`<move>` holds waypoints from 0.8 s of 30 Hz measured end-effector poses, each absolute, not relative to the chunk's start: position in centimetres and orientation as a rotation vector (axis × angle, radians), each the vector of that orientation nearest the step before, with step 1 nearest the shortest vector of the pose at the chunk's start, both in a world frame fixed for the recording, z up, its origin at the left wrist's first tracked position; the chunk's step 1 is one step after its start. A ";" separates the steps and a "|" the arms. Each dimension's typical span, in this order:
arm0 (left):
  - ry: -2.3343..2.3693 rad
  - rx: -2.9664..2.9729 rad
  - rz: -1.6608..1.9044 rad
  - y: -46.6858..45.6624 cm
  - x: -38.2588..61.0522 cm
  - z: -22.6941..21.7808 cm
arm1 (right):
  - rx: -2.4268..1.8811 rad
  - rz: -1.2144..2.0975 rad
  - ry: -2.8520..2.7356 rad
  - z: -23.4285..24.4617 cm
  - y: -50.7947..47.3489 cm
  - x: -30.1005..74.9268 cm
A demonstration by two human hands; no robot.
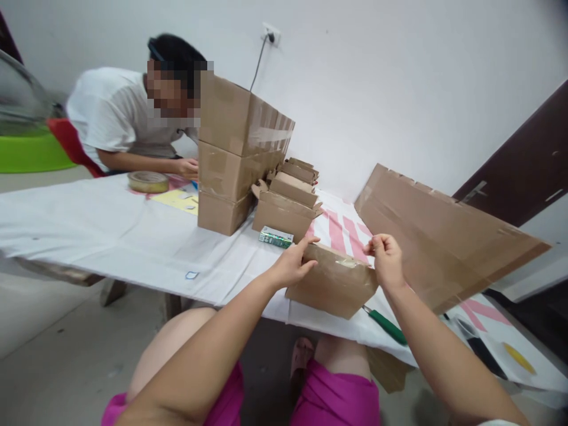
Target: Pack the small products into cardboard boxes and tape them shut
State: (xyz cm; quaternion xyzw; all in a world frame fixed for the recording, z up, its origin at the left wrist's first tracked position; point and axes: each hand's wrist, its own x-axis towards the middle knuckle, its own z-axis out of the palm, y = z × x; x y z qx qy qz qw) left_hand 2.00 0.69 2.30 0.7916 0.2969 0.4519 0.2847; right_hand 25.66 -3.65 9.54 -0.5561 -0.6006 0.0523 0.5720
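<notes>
Head view: the box (332, 287) sits at the near edge of the bench (110, 228), between the two hands, its long axis running roughly left to right. The left hand (295, 260) is nearer, at the box's left end, thumb and fingers spread wide, seemingly touching its top edge. The right hand (387, 260) is just beside the right end, fingertips pinched narrow; whether they grip anything thin, I cannot tell. A green-handled tool (387, 326) lies near, right of the box.
</notes>
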 end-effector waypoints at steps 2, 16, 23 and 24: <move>0.788 2.104 1.209 0.6 2.0 2.3 | -1.247 -0.022 -1.519 10.3 -4.3 26.1; 0.758 2.120 1.220 0.4 2.1 2.2 | -1.157 -0.353 -2.111 8.2 -5.9 25.2; 0.737 2.132 1.201 0.2 2.2 2.3 | -1.276 0.167 -1.356 10.2 -4.0 27.2; 0.743 2.131 1.202 0.1 2.3 2.4 | -1.280 0.126 -1.355 10.4 -4.0 27.8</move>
